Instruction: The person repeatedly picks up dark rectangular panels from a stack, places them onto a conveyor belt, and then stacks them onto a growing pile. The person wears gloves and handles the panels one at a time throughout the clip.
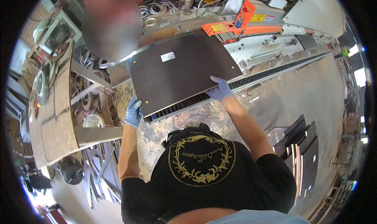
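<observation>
Right grip (220,89): blue-gloved, clamped on the near edge of the dark panel (176,79), thumb over the upper face; the fingers beneath are largely hidden.
Left grip (133,112): blue-gloved, fingers bent against the panel's left edge by its near corner; whether it is clamped there, one cannot tell.
Panel position: flat across the black segmented track (275,70), part of which shows below the near edge.
Work state: the white label (167,57) is on and brass-coloured spots sit near at least three corners, so those steps appear done; the panel is not yet clear of the track, and any further work left cannot be read from this view.
Panel appearance: rectangular, dark brown to black, matt and apparently unbroken, with a thin paler line along the near edge.
Beyond the panel: an orange guard (245,14) on the machine, to the far right.
Left side: a wooden desk (57,118) bearing coiled banding (41,82).
Right side: dark boards (312,161) stacked low, well apart from the panel.
</observation>
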Demonstrator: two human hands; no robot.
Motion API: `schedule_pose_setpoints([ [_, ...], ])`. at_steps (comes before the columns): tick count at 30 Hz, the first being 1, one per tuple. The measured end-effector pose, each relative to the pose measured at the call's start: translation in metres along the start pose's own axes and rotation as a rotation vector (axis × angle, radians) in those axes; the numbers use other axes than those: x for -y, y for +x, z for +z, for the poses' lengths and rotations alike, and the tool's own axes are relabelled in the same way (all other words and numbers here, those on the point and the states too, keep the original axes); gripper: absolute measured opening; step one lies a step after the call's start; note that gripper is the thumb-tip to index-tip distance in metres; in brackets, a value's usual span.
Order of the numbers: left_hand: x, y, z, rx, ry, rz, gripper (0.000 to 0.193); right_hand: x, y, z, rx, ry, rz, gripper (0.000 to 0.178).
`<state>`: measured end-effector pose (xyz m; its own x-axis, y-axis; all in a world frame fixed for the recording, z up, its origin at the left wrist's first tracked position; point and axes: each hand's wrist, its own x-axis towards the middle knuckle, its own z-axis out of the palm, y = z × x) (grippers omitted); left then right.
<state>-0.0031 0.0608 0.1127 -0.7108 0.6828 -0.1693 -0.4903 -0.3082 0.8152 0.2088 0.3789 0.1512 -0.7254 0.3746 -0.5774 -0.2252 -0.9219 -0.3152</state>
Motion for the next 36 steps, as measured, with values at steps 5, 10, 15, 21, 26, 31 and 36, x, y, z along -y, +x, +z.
schedule_pose_setpoints([
  [5,0.022,0.062,0.008,-0.169,-0.008,-0.255,0.042,0.000,0.027,0.044,-0.243,0.122,-0.014,0.037],
  [10,0.037,0.083,0.013,-0.224,0.037,-0.287,0.044,0.016,0.061,0.018,-0.298,0.144,-0.015,0.034],
  [15,0.040,0.090,0.033,-0.292,0.032,-0.300,0.048,0.022,0.068,-0.004,-0.236,0.164,-0.314,0.031],
  [21,0.049,0.096,0.040,-0.214,-0.023,-0.304,0.044,-0.036,-0.017,0.037,-0.348,-0.121,-0.394,0.048],
  [26,0.045,0.098,0.071,-0.231,-0.015,-0.393,0.046,-0.028,-0.018,0.043,-0.336,-0.131,-0.432,0.055],
  [31,0.056,0.103,0.100,-0.269,0.042,-0.434,0.047,0.000,-0.026,0.048,-0.138,-0.022,-0.516,0.055],
  [36,0.099,0.139,0.119,-0.155,0.061,-0.507,0.052,0.042,-0.019,0.020,-0.018,-0.022,-0.593,0.050],
])
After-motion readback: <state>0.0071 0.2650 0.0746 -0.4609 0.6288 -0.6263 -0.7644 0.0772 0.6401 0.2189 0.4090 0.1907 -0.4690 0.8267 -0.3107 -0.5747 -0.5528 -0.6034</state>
